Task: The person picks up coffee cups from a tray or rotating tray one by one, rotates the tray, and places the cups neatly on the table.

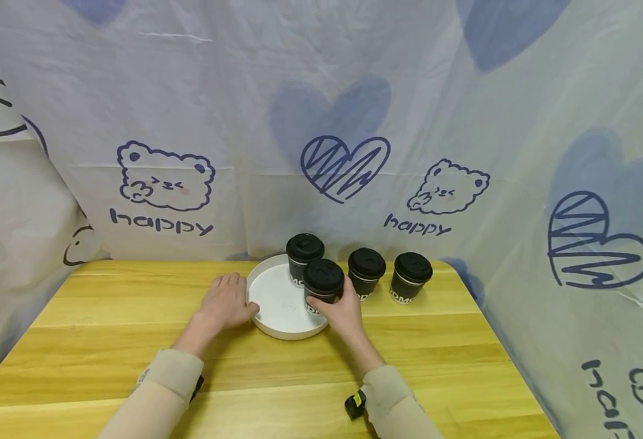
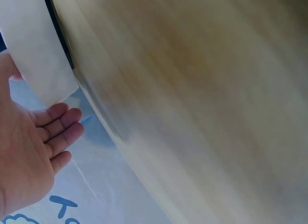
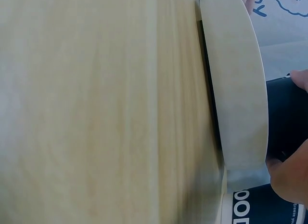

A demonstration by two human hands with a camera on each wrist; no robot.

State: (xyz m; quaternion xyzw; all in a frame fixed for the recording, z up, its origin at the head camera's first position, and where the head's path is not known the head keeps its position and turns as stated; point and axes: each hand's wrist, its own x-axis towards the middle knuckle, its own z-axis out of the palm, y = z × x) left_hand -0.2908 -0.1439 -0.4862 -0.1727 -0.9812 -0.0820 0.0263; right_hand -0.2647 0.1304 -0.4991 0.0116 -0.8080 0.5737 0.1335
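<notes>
Cups with black lids and white lettering number four, all upright; there is one round white tray and two hands. Wood-grained yellow table lies beneath them, and pale cloth printed with blue hearts, bear faces and "happy" hangs behind and to the sides. Right hand pinches the nearest cup between thumb and fingers, low on its body. That cup is inside the tray's right edge, just in front of another cup; whether its base touches the tray floor cannot be told. The other two stand on the table, right of the tray. Left hand is at the tray's left rim, fingers loosely extended outside the wall, thumb over the edge.
</notes>
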